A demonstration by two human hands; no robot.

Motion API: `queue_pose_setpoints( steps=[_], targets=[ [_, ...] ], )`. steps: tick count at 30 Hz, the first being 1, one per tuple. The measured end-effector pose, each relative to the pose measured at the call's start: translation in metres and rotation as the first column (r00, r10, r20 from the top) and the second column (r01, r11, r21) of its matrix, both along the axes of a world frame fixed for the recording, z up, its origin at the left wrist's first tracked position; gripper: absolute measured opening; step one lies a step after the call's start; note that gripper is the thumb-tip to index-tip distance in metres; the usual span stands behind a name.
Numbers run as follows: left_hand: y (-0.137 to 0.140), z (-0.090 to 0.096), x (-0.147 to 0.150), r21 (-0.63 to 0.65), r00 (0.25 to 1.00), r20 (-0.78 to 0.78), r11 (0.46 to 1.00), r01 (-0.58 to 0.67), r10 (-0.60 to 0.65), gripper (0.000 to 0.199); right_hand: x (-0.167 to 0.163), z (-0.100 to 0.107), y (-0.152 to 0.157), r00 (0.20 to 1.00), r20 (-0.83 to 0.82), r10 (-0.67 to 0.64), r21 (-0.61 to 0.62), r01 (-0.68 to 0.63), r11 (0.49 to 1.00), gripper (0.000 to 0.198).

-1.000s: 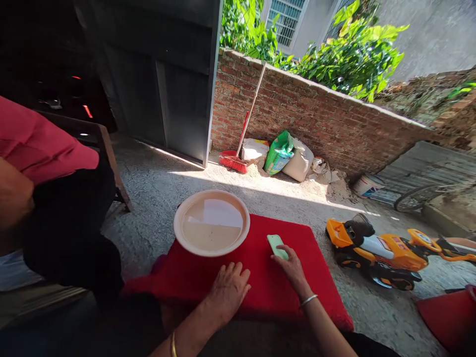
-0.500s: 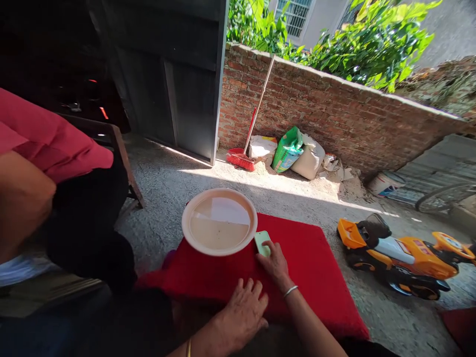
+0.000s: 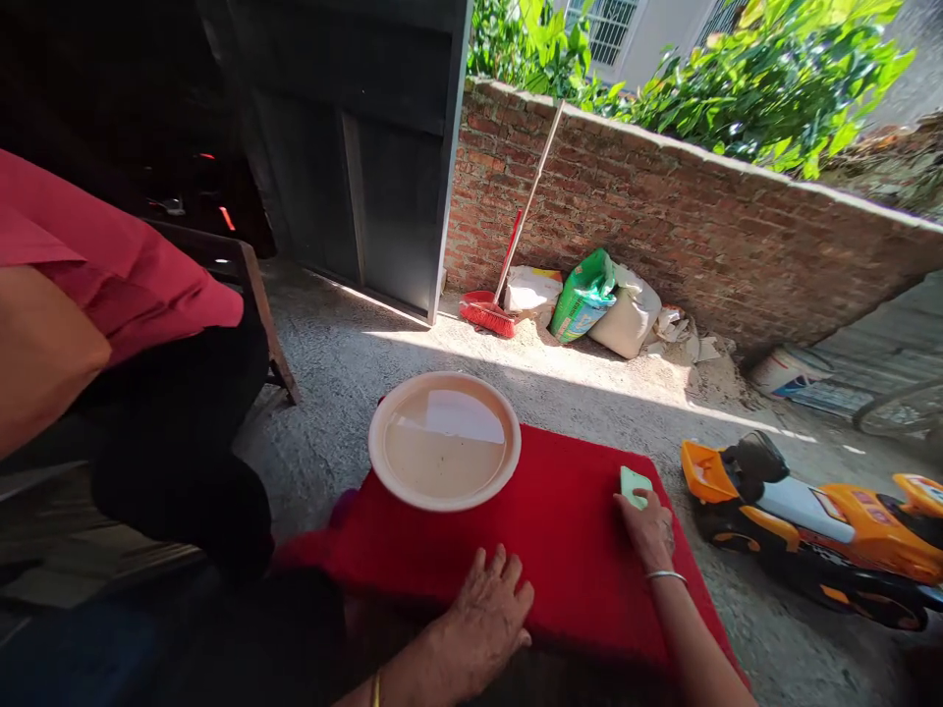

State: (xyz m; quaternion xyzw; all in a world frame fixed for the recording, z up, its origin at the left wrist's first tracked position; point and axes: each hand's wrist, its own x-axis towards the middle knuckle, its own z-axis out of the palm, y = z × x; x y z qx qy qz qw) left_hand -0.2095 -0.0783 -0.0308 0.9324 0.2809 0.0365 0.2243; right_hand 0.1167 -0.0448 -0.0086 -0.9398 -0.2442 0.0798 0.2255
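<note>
My right hand point(image 3: 649, 528) grips the near end of a pale green phone point(image 3: 634, 483), which is at the right side of a red cloth-covered table point(image 3: 567, 530). My fingers hide the phone's lower part. My left hand point(image 3: 482, 609) is open at the table's front edge, palm down with its fingers apart and nothing in it. A wide pinkish basin point(image 3: 377, 462) of water stands on the table's far left corner, a few dark specks showing in the water. Neither hand touches it.
A person in a red shirt point(image 3: 139, 265) is close on the left, near a wooden chair point(image 3: 257, 295). Beyond the table's right edge stands an orange ride-on toy point(image 3: 832, 520). A red broom point(image 3: 490, 316) and several sacks point(image 3: 585, 295) rest by the brick wall point(image 3: 663, 206).
My right hand has carried the phone from beside the basin to the right side of the table. The left hand has stayed about where it was. The view has shifted slightly.
</note>
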Motion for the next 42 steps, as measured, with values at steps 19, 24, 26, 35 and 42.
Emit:
queue_pose_setpoints(
  steps=[19,24,26,35,42],
  targets=[
    [0.019,-0.074,0.015,-0.010,0.979,-0.202,1.000,-0.024,0.022,0.096,0.098,0.036,0.053,0.996,0.052,0.072,-0.169,-0.062,0.984,0.055],
    [0.018,-0.058,0.016,-0.036,0.975,-0.221,0.999,-0.030,0.021,0.088,0.038,0.025,0.093,0.986,0.004,0.165,-0.196,-0.161,0.967,0.050],
    [0.019,-0.052,0.014,-0.036,0.975,-0.223,0.999,-0.030,0.021,0.087,-0.009,0.012,0.113,0.961,-0.020,0.277,-0.158,-0.277,0.948,0.046],
    [0.016,-0.066,0.019,0.058,0.970,-0.240,0.998,-0.029,0.042,0.089,-0.103,-0.007,0.125,0.725,-0.079,0.684,0.130,-0.673,0.728,0.032],
    [0.011,-0.081,0.025,0.062,0.972,-0.230,0.998,-0.022,0.036,0.094,0.051,0.006,0.042,0.999,0.032,0.013,0.028,-0.014,1.000,0.054]
  ],
)
